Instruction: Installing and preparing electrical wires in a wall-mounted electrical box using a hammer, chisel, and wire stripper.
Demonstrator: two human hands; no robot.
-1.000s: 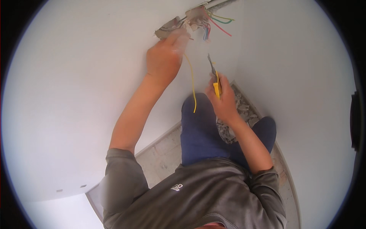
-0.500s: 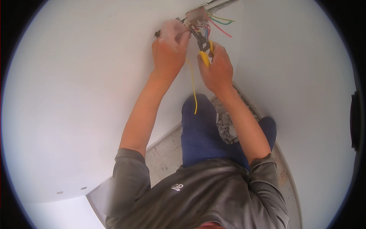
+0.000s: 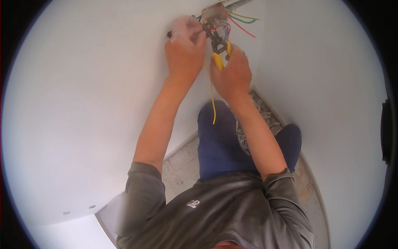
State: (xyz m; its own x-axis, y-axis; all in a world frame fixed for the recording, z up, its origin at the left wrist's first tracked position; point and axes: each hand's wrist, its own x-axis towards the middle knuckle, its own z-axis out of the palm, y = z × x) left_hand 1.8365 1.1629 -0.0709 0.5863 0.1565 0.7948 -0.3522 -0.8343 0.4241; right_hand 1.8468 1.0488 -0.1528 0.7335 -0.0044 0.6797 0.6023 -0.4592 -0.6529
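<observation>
My right hand (image 3: 232, 74) is closed round the yellow handles of a pair of wire strippers (image 3: 218, 45). Their dark jaws point up and left, close to the fingertips of my left hand (image 3: 186, 45). That hand is closed in a pinch, and a yellow wire (image 3: 213, 103) hangs down from beside it, its loose end over my left knee. Just beyond the jaws is a bundle of coloured wires (image 3: 226, 29) at a wall opening. Exactly what lies between the jaws is too small to make out.
Red and green wires (image 3: 244, 20) stick out to the right of the opening. White walls (image 3: 83, 103) stand on both sides and meet at a corner. Grey rubble (image 3: 265, 112) lies on the floor between my knees. Dark bits (image 3: 169, 34) show beyond my left hand.
My right hand and the strippers have shifted slightly left, the handles now nearer my left hand. My left hand has barely moved.
</observation>
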